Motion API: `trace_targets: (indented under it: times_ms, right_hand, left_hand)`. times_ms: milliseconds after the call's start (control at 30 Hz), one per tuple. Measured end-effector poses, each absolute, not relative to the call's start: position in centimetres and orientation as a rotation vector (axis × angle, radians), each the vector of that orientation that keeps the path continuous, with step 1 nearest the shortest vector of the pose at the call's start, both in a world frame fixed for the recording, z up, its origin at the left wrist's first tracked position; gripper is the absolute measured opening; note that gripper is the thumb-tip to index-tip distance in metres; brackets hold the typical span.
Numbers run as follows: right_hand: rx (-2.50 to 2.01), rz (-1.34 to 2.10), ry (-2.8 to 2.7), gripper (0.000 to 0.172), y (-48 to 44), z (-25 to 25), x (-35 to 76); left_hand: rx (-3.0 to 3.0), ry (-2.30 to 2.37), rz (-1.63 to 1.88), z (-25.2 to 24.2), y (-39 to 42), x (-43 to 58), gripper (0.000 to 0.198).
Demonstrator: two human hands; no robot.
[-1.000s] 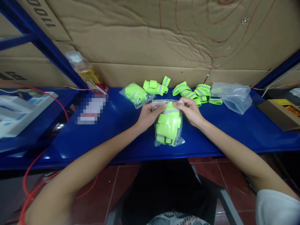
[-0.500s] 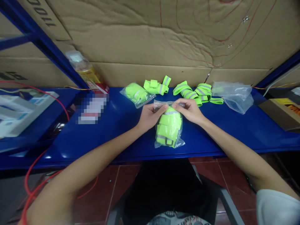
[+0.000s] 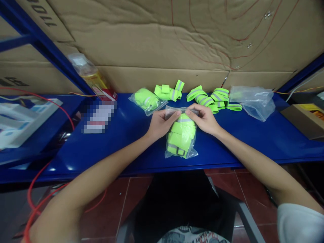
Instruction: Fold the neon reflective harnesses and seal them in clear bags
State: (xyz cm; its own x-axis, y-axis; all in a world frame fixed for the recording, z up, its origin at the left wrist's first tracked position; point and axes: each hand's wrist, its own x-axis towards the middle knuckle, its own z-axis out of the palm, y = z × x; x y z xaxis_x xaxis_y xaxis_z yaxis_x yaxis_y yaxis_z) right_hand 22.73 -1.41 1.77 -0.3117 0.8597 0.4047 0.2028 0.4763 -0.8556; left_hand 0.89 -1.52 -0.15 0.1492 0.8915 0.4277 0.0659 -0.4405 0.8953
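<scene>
A clear plastic bag [image 3: 181, 136] stuffed with folded neon-green reflective bands lies on the blue shelf [image 3: 126, 148] in front of me. My left hand [image 3: 160, 123] pinches the bag's top edge at its left side. My right hand [image 3: 204, 118] pinches the same edge at its right side, thumbs and fingers pressed together on the opening. Behind the bag lie loose green bands [image 3: 169, 92] and more bands [image 3: 211, 98].
Another filled bag [image 3: 146, 100] lies behind my left hand. Empty clear bags [image 3: 253, 101] sit at the right rear. A bottle [image 3: 88, 76] leans on the blue post at left. A cardboard box [image 3: 305, 123] stands far right. Red cable [image 3: 37, 199] hangs at left. Cardboard wall behind.
Both hands have stayed on the bag's top edge, their fingers shifting slightly along it. The bag has settled a little lower and flatter on the shelf.
</scene>
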Motion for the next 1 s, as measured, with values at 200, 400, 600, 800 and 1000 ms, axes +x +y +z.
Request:
trace_targets:
  times_ms: [200,400,600,800,1000]
  right_hand:
    - [-0.996,1.105,-1.769,0.056,-1.0,1.8,23.2]
    - [-0.948,1.185,-1.8,0.05,-0.4,1.8,23.6]
    - [-0.988,1.172,-1.767,0.048,-0.5,1.7,23.7]
    - [-1.024,1.125,-1.648,0.039,-0.3,1.3,23.6]
    - [-0.975,1.212,-1.636,0.048,-0.2,1.8,23.8]
  left_hand:
    - [1.464,0.913,1.302,-0.6,-1.6,1.2,0.034]
    - [1.314,0.977,1.216,-0.8,-1.9,1.3,0.035]
    - [1.252,0.985,1.159,-0.4,-2.1,1.4,0.041]
    - [1.063,0.947,1.296,-0.2,-1.3,1.4,0.043]
    - [1.389,0.929,1.367,-0.3,-0.9,0.9,0.039]
